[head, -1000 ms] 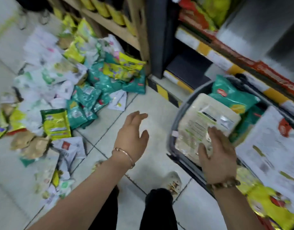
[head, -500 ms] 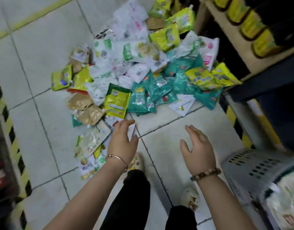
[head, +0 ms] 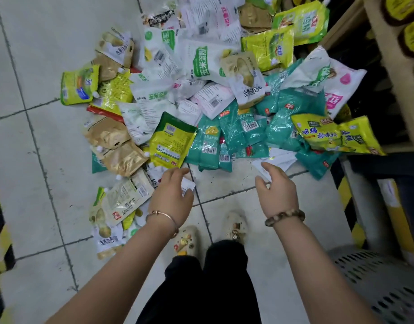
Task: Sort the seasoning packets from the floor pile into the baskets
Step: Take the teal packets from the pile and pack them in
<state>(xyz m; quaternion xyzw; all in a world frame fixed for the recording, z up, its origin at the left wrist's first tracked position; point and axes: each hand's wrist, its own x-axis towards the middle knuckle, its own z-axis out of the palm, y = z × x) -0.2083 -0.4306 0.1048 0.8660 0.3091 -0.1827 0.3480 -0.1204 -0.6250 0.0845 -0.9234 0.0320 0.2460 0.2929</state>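
Note:
A big pile of seasoning packets (head: 208, 94) covers the tiled floor: white, yellow-green, teal and tan pouches. My left hand (head: 172, 195) hovers with relaxed fingers over a small white packet (head: 186, 184) at the pile's near edge, just below a yellow-green pouch (head: 172, 141). My right hand (head: 277, 188) reaches with spread fingers toward a flat white packet (head: 279, 160) beside the teal packets (head: 227, 141). Neither hand holds anything. A grey perforated basket (head: 379, 284) shows at the lower right corner.
A wooden shelf (head: 393, 73) with yellow bottles rises at the right, with a dark shelf base (head: 388, 167) below it. Black-and-yellow hazard tape (head: 348, 206) edges the floor at right and far left. My two shoes (head: 234, 226) stand on the tiles just below the hands.
The view swung from the basket to the floor pile. My right hand let go of the white packet in the basket and both hands moved forward to the pile's near edge.

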